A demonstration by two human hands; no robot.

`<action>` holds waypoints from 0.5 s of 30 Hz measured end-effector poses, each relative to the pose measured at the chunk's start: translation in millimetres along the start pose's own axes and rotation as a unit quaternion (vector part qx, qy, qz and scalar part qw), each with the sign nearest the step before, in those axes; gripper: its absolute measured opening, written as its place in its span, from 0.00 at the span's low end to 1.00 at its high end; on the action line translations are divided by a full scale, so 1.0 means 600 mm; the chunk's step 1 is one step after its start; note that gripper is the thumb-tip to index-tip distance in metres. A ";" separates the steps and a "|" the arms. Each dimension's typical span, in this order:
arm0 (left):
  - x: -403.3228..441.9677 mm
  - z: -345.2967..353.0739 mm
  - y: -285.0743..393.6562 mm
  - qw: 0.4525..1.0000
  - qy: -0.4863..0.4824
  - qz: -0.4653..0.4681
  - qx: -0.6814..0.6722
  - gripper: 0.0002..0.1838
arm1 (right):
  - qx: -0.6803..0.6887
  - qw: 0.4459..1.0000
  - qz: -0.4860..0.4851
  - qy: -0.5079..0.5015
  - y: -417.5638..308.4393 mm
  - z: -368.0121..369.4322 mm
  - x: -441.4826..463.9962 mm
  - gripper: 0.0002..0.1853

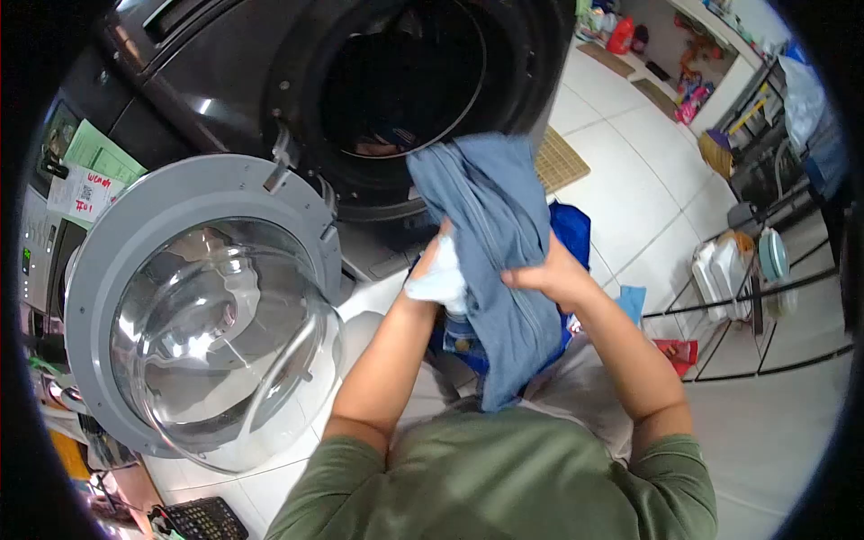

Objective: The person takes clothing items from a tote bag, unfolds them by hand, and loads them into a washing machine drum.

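Blue-grey woven-cloth garment held before the black, round-mouthed front-loading machine
Right hand grips its side edge; left hand, partly hidden, hold unclear. Probably light and limp; best gathered by its bunched middle.

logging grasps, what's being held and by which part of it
Blue garment: right grip holds its side edge, thumb on top. Left grip, partly hidden by white cloth: its hold is unclear.

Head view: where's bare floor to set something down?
Best: white tile between the tan mat and the broom. Smaller: tile below the open door, beside the black basket. Crowded: around the blue garment, with right hand and white cloth packed close.
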State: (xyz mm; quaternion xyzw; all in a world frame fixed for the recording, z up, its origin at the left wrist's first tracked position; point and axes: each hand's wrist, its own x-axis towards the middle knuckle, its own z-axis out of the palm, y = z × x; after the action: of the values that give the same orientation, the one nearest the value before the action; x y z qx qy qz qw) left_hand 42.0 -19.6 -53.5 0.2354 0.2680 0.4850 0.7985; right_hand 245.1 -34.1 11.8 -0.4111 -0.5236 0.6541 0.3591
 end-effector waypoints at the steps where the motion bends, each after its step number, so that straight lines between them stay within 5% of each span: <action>1: -0.004 -0.014 0.028 0.959 0.082 -0.077 0.260 0.35 | -0.002 0.999 0.030 -0.031 0.017 -0.007 0.005 0.53; 2: -0.007 -0.028 0.057 0.847 0.120 -0.189 0.482 0.35 | -0.041 0.993 0.098 -0.059 0.021 -0.020 0.016 0.53; 3: -0.028 0.013 0.092 0.598 0.154 -0.259 0.743 0.35 | -0.078 0.978 0.171 -0.086 0.029 -0.026 0.024 0.52; 5: -0.038 -0.035 0.054 0.516 0.290 0.083 0.802 0.28 | -0.256 0.931 0.204 -0.161 0.087 -0.026 0.096 0.52; 7: 0.014 -0.061 0.063 0.725 0.293 0.232 0.579 0.22 | -0.361 0.872 0.233 -0.233 0.045 0.008 0.197 0.51; 8: 0.024 -0.055 0.064 0.721 0.309 0.360 0.504 0.18 | -0.552 0.822 0.050 -0.130 0.015 0.029 0.249 0.41; 10: 0.024 -0.045 0.099 0.529 0.314 0.520 0.593 0.15 | -0.409 0.907 -0.095 -0.028 -0.072 0.002 0.394 0.30; 11: 0.020 -0.027 0.109 0.513 0.341 0.540 0.574 0.14 | -0.341 0.923 -0.176 0.007 -0.116 -0.011 0.465 0.28; 12: 0.019 -0.014 0.103 0.567 0.362 0.552 0.493 0.16 | -0.128 0.970 -0.170 0.119 -0.139 -0.001 0.480 0.27; 13: 0.029 -0.017 0.094 0.613 0.389 0.547 0.416 0.18 | 0.085 0.955 -0.168 0.231 -0.184 0.005 0.477 0.28; 15: 0.023 -0.021 0.091 0.618 0.366 0.495 0.488 0.15 | -0.121 0.951 -0.208 0.193 -0.176 -0.010 0.430 0.29</action>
State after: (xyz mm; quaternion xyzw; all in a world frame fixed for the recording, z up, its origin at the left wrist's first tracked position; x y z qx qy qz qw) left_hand 3.7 17.1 -31.2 0.4905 0.5782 0.6507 0.0404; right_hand 150.4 221.0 73.0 -0.4520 -0.5930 0.4051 0.5291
